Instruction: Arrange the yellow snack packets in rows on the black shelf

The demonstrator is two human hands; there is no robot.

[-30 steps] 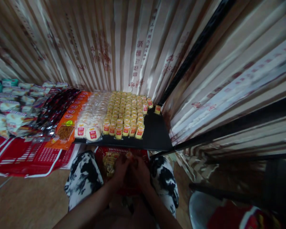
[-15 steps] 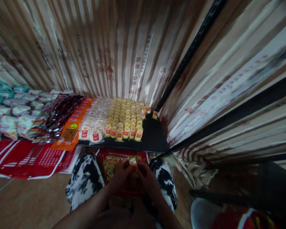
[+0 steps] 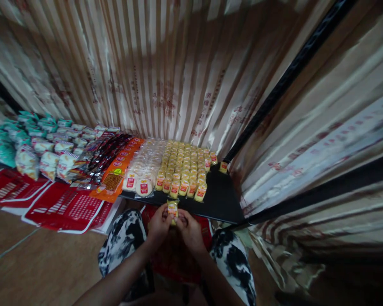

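Pale, pleated curtains (image 3: 166,63) printed with red characters hang behind a black shelf (image 3: 223,195), and the light is dim. Just short of the shelf's near edge, one small yellow packet (image 3: 172,208) is held up between the person's two hands, its red and white label towards the wearer. The fingertips of the left hand (image 3: 158,223) grip its left side, and those of the right hand (image 3: 190,231) pinch it low on the right; its top pokes clear above them. Both forearms reach forward from below and converge, wrists slightly bent, over a red basket (image 3: 207,227) set between knees in black-and-white trousers (image 3: 123,238). On the shelf, matching yellow packs (image 3: 183,170) stand in tight rows, with one loner (image 3: 223,167) by the black pole (image 3: 274,89) at the back corner. Leftward come round white packs (image 3: 143,185), an orange bag (image 3: 113,180), dark shiny packs (image 3: 110,151), and pale and teal bags (image 3: 3,151). Below those, red printed sheets (image 3: 67,208) with white borders slope down over a brown floor (image 3: 51,263).
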